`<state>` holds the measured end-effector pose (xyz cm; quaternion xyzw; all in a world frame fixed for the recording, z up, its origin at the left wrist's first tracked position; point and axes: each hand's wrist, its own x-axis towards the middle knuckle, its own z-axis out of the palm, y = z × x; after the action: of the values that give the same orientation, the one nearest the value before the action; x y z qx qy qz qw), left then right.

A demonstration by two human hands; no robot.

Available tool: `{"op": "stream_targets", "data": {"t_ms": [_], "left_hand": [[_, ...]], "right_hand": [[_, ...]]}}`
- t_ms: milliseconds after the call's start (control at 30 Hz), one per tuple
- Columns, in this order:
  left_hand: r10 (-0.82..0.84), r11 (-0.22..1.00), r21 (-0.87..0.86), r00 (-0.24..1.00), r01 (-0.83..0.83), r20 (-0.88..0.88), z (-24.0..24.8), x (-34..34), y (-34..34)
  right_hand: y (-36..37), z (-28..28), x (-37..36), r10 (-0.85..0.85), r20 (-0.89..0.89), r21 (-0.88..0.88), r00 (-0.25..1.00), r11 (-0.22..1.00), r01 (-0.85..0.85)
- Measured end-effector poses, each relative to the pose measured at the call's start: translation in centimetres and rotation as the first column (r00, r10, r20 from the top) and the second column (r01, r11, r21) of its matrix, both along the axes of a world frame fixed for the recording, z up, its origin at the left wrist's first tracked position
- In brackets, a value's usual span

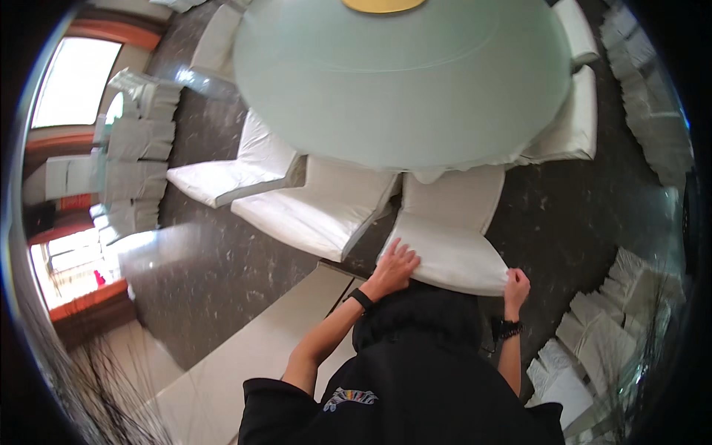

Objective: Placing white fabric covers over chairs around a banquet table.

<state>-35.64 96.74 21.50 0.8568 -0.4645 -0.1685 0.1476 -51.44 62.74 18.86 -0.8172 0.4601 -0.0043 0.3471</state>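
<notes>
Chair point(454, 196) stands just in front of the person, at the near side of the round bench point(400, 111), and its white cover point(452, 256) is between 2 hands. Left hand point(398, 268) lies at the left corner, with its fingers spread and a little bent; if they also pinch the cloth, I cannot tell. Right hand point(517, 286) has its fingers closed on the cover at the right corner. Holding 2 opposite corners probably lets the cloth be pulled evenly and keeps the chair steady. To the left, 2 similar seats point(319, 208) face the bench, perhaps so that people can sit around it. At the far edge of the bench is a yellow disc point(383, 4), cut by the frame. Along the right side, on the dark floor point(549, 215), white covered furniture point(601, 334) is crowded together, perhaps to save space.
</notes>
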Motion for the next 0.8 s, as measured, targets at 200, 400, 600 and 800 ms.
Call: {"op": "stream_targets", "data": {"t_ms": [200, 400, 600, 800], "left_hand": [[0.216, 0.962, -0.175, 0.976, -0.212, 0.005, 6.1, 1.4, 2.2], [0.606, 0.767, -0.314, 0.793, -0.560, 0.066, 6.0, 7.9, 12.5], [0.720, 0.689, -0.252, 0.600, -0.680, 0.349, 3.8, 17.0, 26.1], [0.799, 0.592, -0.127, 0.560, -0.796, 0.219, -0.5, 22.4, 36.3]], "right_hand": [[-0.7, -0.6, -0.6, 0.039, 0.031, 0.063, 0.999, 0.997, -0.041], [-0.5, -2.0, -1.3, 0.006, -0.051, -0.088, 0.999, 0.996, -0.010], [3.7, 1.4, -0.7, -0.037, -0.131, -0.537, 0.991, 0.843, -0.040], [19.6, 9.2, 6.0, -0.055, 0.156, -0.640, 0.986, 0.755, 0.143]]}}
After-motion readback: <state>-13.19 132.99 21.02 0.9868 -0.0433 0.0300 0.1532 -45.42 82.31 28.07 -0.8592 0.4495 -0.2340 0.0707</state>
